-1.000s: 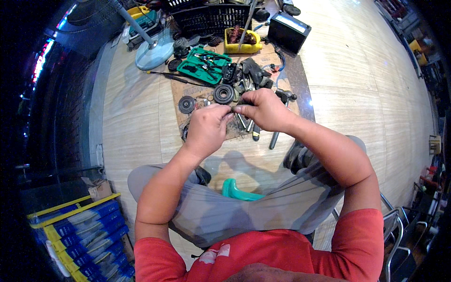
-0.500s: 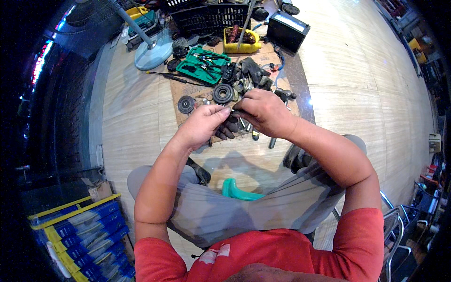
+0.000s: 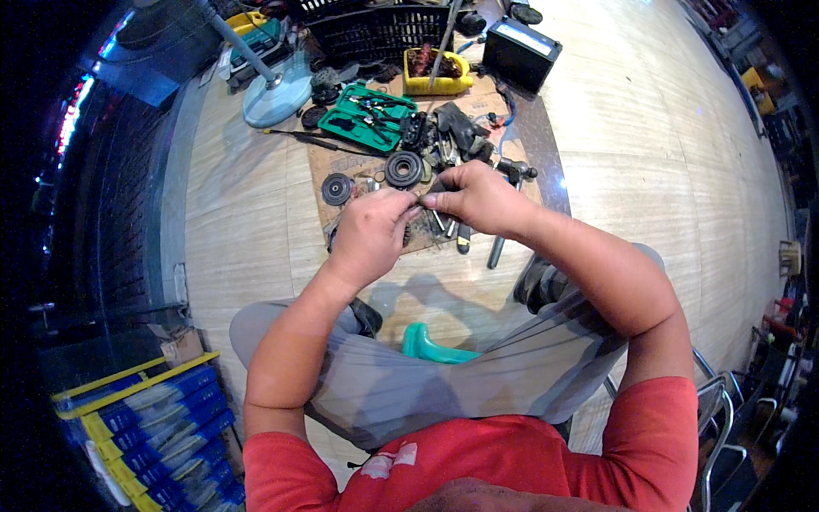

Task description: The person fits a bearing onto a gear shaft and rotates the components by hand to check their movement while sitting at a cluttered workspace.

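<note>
My left hand is closed, back upward, with thumb and fingertips pressed together. My right hand pinches from the other side, so the fingertips of both hands nearly meet. Whatever small dark piece lies between them is too small to name. Just beyond the fingers is a black grooved wheel with a metal centre. Left of it lies a smaller black grooved disc. A hammer lies right of my right hand. Beneath my hands are several small metal parts, partly hidden.
Cardboard under the parts also bears an open green tool case and a yellow cut-open container. Beyond stand a black battery, a black crate and a round pale stand base. Blue-and-yellow bins stand left.
My left hand has rolled over, so its back now faces up and its darkened fingers are tucked away. My right hand has turned slightly, its thumb now showing at the pinch.
</note>
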Motion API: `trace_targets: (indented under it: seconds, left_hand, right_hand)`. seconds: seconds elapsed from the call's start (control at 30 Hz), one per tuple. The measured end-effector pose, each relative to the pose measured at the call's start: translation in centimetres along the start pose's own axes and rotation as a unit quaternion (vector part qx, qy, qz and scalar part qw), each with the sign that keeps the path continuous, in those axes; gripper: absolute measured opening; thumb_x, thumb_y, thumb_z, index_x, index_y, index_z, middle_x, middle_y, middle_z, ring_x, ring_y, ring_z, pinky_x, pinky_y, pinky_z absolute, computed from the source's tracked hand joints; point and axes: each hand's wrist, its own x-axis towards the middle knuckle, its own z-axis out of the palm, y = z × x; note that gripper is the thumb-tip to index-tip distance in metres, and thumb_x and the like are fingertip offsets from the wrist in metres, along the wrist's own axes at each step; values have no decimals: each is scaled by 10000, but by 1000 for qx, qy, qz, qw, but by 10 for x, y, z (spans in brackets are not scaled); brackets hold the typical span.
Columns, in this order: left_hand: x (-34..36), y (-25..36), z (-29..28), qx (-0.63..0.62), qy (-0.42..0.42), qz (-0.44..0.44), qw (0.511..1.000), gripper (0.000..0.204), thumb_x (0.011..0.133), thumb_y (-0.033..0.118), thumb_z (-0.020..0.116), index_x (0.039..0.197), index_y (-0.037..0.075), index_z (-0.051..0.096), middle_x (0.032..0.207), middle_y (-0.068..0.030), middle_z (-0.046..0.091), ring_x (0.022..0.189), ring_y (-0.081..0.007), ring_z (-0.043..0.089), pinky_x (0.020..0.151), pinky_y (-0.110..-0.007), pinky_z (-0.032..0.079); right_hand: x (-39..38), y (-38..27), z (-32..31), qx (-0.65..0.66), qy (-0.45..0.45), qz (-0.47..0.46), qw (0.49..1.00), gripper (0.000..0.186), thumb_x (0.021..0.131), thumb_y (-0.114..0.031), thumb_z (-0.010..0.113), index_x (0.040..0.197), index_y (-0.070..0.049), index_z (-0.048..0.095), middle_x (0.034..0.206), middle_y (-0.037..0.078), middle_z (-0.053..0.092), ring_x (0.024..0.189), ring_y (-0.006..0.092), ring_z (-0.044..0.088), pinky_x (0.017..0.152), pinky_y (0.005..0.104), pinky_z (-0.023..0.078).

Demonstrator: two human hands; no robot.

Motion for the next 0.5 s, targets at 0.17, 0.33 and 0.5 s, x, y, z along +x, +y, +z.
trace_targets:
  seconds: [0.17,0.33,0.5]
  left_hand:
    - [1,-2,0,72,34,103,991,132,745,3,649,871,14,608,793,-149,604,754,-339,592,664,-410,471]
    - [4,-3,0,-31,-1,-19,999,127,842,81,588,933,9,640,774,-132,629,712,-290,609,648,-361,471]
    - [6,-6,-10,-289,-127,-247,916,237,934,166,533,1005,-39,631,829,-37,645,745,-102,566,684,-275,459]
  right_hand:
    - [6,8,-6,209,-120,138,961,204,873,-231,671,797,-42,660,635,-11,585,521,48,451,464,225,337]
    - [3,4,-8,-3,-18,-38,999,246,852,-228,684,789,1,619,589,73,544,518,160,514,499,318,402]
    - [-4,4,-5,-192,79,-208,956,215,824,-180,682,797,17,602,713,200,597,663,367,571,591,389,449]
